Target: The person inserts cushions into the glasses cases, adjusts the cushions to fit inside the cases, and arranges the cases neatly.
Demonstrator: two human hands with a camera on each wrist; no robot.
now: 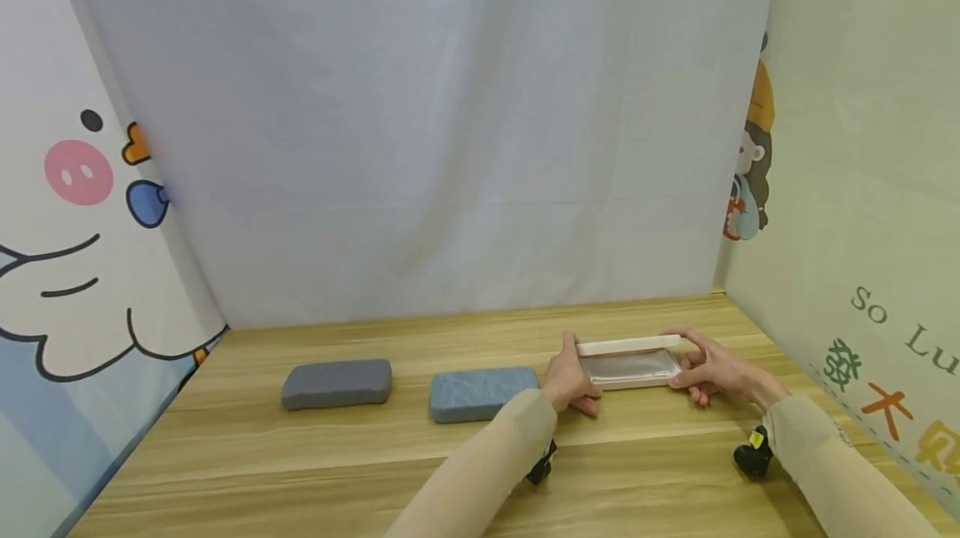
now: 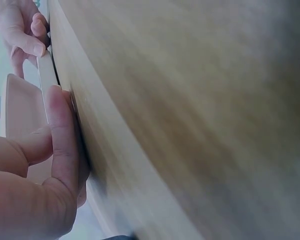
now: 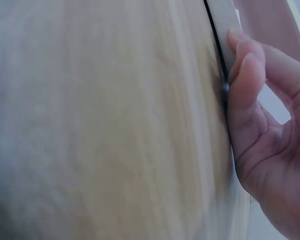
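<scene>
A pale glasses case (image 1: 630,346) stands with its lid raised on the right side of the table. Clear, shiny plastic (image 1: 628,368) shows inside it. My left hand (image 1: 570,380) grips the case's left end, its thumb near the lid side and fingers low along the front. At the other end my right hand (image 1: 712,367) holds the case between thumb and fingers. In the left wrist view the raised lid (image 2: 24,107) looks pinkish, and both hands are at the case's rim. The right wrist view shows fingertips (image 3: 250,70) against the front edge.
A closed blue case (image 1: 480,394) lies just left of my left hand. Further left is a closed grey case (image 1: 337,384). The wooden table (image 1: 315,471) ends at a white curtain (image 1: 420,188) behind, with printed cloth walls (image 1: 862,213) on both sides.
</scene>
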